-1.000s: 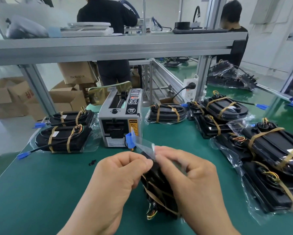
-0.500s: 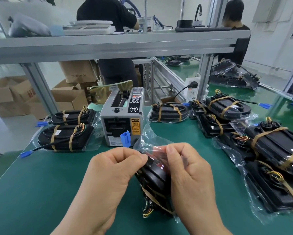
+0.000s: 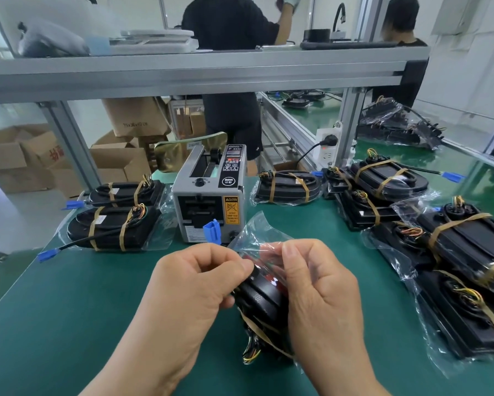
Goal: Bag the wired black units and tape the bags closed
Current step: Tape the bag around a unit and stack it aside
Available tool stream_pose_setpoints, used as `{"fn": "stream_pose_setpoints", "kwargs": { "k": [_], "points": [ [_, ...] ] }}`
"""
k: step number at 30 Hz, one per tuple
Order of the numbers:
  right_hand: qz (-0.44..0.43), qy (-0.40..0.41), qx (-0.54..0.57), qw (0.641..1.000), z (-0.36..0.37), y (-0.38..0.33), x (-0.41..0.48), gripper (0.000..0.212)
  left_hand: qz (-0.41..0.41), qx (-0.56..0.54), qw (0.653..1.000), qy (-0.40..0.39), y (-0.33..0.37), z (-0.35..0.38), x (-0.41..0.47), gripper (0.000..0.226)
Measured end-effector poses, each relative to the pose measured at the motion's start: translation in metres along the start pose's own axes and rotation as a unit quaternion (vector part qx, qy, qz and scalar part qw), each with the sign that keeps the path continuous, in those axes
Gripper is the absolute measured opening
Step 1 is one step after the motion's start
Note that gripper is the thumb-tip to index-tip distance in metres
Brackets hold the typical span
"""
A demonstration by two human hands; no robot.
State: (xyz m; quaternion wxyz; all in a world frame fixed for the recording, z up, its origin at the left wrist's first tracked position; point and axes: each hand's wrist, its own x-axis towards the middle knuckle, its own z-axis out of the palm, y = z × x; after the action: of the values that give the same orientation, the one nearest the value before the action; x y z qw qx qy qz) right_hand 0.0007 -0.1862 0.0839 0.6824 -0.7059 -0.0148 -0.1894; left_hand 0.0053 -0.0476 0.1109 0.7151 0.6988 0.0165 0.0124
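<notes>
Green bench (image 3: 68, 324). Bagged units (image 3: 468, 252) piled at 3 o'clock, two more at 9. Tape dispenser (image 3: 208, 201) at 12. Centre: left hand (image 3: 194, 287) and right hand (image 3: 322, 290) each pinch the clear bag (image 3: 254, 232) mouth; wired black unit (image 3: 262, 301) inside, between them. Blue connector (image 3: 213, 231) at 11.

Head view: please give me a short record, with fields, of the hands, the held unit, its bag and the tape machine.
left hand: pinches the clear bag near its top
right hand: pinches the same bag, opposite side
black unit: inside the bag, tan bands round it, between the hands
blue connector: beside the bag's top, before the tape machine
tape machine: on the green mat, behind the hands
other units: bagged, lying left and right
</notes>
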Motion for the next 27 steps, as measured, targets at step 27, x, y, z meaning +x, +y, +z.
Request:
{"fn": "stream_pose_setpoints", "kwargs": {
  "k": [27],
  "points": [
    [-0.006,-0.008,0.026,1.000,0.000,-0.001,0.001,0.020,0.077,0.052,0.993,0.073,-0.016,0.011,0.002,0.029]
  ]
}}
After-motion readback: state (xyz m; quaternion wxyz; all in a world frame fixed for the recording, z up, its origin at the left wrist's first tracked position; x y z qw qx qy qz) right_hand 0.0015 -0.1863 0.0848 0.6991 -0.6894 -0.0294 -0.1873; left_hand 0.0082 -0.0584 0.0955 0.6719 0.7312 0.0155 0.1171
